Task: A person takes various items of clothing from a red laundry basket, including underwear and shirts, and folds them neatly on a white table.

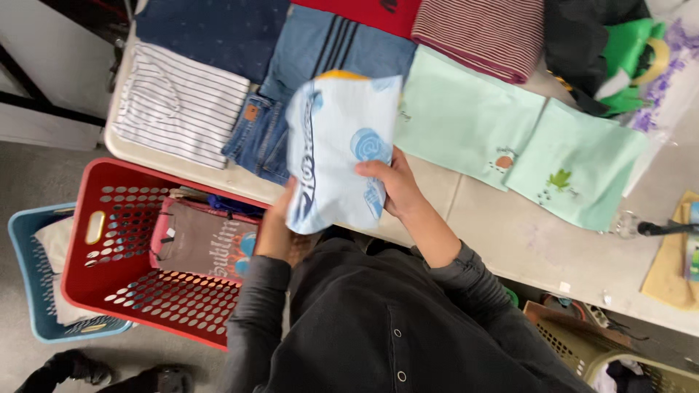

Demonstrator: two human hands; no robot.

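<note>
Both hands hold a light blue cloth (338,149) with darker blue swirl print, up over the table edge (182,166), roughly centre frame.

Right hand (393,185): at the cloth's 4 o'clock edge, fingers curled and pressed together on the front face, thumb behind, so it pinches the fabric flat. Left hand (275,231): at the cloth's 7 o'clock corner, mostly hidden behind the fabric; it grips the lower edge, but can't tell the finger spread. A two-edge hold like this keeps the piece taut and square, I'd judge.

Around it, on the table:
- 10 o'clock: white striped top (182,102), folded flat.
- 11 o'clock: navy piece (211,33).
- Just behind the cloth, 9–12 o'clock: jeans (258,135) under a blue striped shirt (342,44); a yellow edge peeks above the cloth.
- 1 o'clock: maroon striped fold (480,33), red piece beside it.
- 3 o'clock: two mint green pieces (466,116), (575,164), laid side by side, touching. All flat, likely stacked by item.

Below table, 8 o'clock: red basket (109,218) with a brown printed shirt (204,247) in it; blue basket (29,276) just left of it. 4 o'clock: tan basket (575,346) on the floor.
</note>
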